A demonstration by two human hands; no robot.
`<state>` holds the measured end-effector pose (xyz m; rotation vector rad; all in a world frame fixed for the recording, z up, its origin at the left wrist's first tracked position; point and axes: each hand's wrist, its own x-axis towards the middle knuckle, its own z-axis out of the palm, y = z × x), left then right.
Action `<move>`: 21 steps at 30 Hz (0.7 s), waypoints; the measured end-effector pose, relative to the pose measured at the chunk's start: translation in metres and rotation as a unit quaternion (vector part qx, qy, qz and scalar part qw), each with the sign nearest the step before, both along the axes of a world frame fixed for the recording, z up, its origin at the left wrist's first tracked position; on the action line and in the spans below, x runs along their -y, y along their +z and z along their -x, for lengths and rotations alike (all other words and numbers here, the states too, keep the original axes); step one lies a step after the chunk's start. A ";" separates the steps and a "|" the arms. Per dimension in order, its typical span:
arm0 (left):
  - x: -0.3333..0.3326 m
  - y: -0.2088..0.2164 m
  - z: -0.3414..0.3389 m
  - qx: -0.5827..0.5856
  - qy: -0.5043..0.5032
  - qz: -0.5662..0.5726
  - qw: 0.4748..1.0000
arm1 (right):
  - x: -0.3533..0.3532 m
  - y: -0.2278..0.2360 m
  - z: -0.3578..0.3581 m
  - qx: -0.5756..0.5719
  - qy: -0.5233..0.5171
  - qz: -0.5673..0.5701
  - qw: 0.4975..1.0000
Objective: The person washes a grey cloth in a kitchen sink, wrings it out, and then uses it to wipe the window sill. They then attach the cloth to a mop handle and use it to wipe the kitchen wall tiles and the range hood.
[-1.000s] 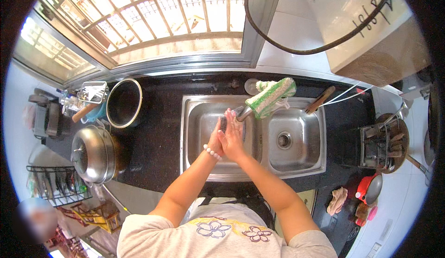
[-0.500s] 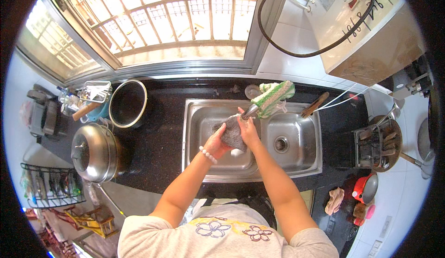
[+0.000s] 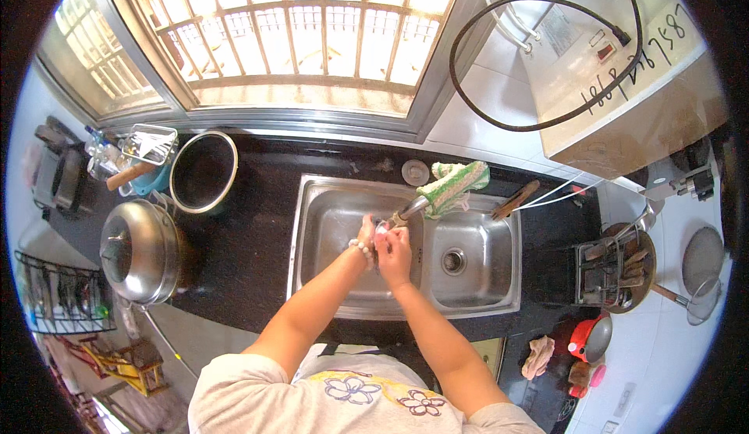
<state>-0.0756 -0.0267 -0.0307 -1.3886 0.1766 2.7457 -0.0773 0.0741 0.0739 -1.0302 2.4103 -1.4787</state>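
Observation:
Both hands meet over the left basin of the steel sink [image 3: 331, 200], right under the end of the faucet [image 3: 407, 211]. A grey cloth [image 3: 378, 256] lies pressed between them, seen almost edge-on as a dark sliver; most of it is hidden. My left hand [image 3: 365, 233], with a beaded bracelet at the wrist, holds the cloth from the left, its fingers partly hidden. Curled fingers of my right hand [image 3: 394, 253] grip it from the right. A green and white striped towel [image 3: 460, 188] is wrapped around the faucet's rear part.
On the left of the dark counter [image 3: 250, 254] stand a lidded steel pot [image 3: 140, 250] and a round dark pot [image 3: 204, 172]. A utensil rack [image 3: 616, 274] stands on the right. Behind the sink are a small round dish [image 3: 415, 172] and a wooden-handled brush [image 3: 516, 200].
The grey cloth, spread broadly between my hands before, is now turned and mostly hidden. My hands have come closer together, and the whole view has shifted a little.

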 end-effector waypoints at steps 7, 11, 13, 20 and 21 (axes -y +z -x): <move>-0.036 0.041 -0.011 -0.107 -0.069 0.115 0.985 | 0.010 -0.020 0.042 -0.043 -0.138 -0.113 0.983; -0.031 0.052 -0.015 -0.028 -0.122 0.247 0.961 | 0.012 -0.045 0.058 -0.007 -0.193 -0.114 0.974; -0.022 0.077 -0.011 -0.039 -0.088 0.174 0.980 | 0.016 -0.025 0.033 -0.095 -0.206 -0.075 0.971; -0.033 0.050 -0.012 -0.037 -0.075 0.104 0.991 | 0.017 -0.028 0.049 -0.061 -0.145 -0.196 0.968; -0.039 0.047 -0.013 -0.052 -0.061 0.089 0.993 | 0.017 -0.052 0.064 0.031 -0.165 -0.167 0.971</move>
